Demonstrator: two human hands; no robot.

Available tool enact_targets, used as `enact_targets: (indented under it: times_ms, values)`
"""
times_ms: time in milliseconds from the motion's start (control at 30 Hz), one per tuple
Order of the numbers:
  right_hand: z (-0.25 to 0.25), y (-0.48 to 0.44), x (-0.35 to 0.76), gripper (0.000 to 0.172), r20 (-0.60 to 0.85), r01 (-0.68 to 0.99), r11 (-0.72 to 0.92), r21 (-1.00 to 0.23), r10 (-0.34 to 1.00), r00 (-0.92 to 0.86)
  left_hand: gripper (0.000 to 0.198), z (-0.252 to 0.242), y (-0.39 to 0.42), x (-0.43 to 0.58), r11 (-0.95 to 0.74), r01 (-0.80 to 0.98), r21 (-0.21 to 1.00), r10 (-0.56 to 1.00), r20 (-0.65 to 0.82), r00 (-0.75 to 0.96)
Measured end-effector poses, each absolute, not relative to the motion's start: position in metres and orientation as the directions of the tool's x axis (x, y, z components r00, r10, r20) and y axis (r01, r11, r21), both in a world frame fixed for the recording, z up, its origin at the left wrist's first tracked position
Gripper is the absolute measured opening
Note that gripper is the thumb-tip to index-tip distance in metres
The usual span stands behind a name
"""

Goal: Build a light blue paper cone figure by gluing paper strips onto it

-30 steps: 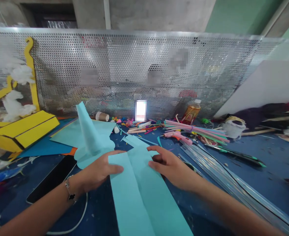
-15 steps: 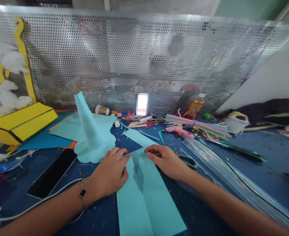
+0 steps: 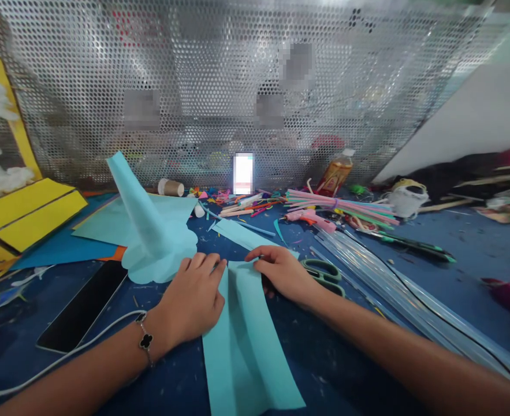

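Note:
A light blue sheet of paper (image 3: 255, 346) lies lengthwise before me, a raised fold running along it. My left hand (image 3: 194, 294), wearing a bracelet with a dark charm, rests on its far left edge with fingers stretched out. At the far right edge, my right hand (image 3: 280, 274) pinches the paper, thumb and fingers closed, and lifts that side into a curve. Green-handled scissors (image 3: 324, 276) lie partly behind my right hand. Beyond both hands is a light blue paper strip (image 3: 244, 236). A light blue paper cone with a scalloped base (image 3: 148, 231) stands left of them.
Left are a dark phone (image 3: 84, 306), white cable (image 3: 64, 363) and yellow box-like piece (image 3: 33, 214). Right are a pink glue gun (image 3: 311, 218), clear rods (image 3: 393, 294), a bundle of pastel sticks (image 3: 341, 204) and a bottle (image 3: 335, 173). Perforated metal panel (image 3: 220, 75) closes the back.
My right hand has drawn the paper's right side inward and raised it, narrowing the sheet. More of the scissors shows. The left hand stays nearly in place; the view has tipped down slightly.

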State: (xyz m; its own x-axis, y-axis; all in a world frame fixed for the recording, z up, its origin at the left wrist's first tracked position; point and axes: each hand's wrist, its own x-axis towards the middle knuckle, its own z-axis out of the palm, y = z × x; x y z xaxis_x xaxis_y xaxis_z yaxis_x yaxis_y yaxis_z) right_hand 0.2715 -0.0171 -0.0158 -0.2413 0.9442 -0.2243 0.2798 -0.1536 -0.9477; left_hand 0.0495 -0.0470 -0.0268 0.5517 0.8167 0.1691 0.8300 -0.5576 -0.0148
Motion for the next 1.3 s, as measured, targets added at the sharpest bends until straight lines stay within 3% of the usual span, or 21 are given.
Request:
enact_targets:
  times_ms: [167, 367, 633, 767, 933, 1200, 1300]
  values:
    - [-0.011, -0.02, 0.277, 0.02, -0.17, 0.298, -0.089, -0.951, 0.951, -0.259, 0.055, -0.025, -0.049, 0.049, -0.574, 0.818, -0.027, 0.806, 0.157, 0.571]
    - [-0.013, -0.022, 0.282, 0.012, -0.212, 0.329, -0.111, -0.938, 0.933, -0.291, 0.055, -0.019, -0.051, 0.049, -0.6, 0.797, -0.063, 0.789, 0.118, 0.603]
    - [-0.002, -0.025, 0.288, 0.024, -0.2, 0.379, -0.054, -0.924, 0.912, -0.358, 0.05, -0.023, -0.05, 0.046, -0.569, 0.822, 0.029, 0.813, 0.175, 0.556]
    - [-0.003, -0.025, 0.288, 0.019, -0.089, 0.399, 0.048, -0.916, 0.944, -0.318, 0.048, -0.02, -0.051, 0.045, -0.565, 0.825, 0.035, 0.802, 0.257, 0.539]
    - [-0.012, -0.022, 0.284, 0.02, 0.003, 0.486, 0.177, -0.856, 0.942, -0.337, 0.045, -0.018, -0.056, 0.049, -0.607, 0.793, 0.056, 0.789, 0.16, 0.593]
    - [-0.01, -0.03, 0.28, 0.02, -0.179, 0.464, -0.029, -0.885, 0.943, -0.281, 0.046, -0.021, -0.06, 0.052, -0.592, 0.806, 0.002, 0.797, 0.152, 0.585]
    - [-0.009, -0.032, 0.279, 0.023, -0.138, 0.472, 0.01, -0.882, 0.951, -0.278, 0.047, -0.022, -0.06, 0.052, -0.575, 0.818, -0.001, 0.808, 0.156, 0.568]
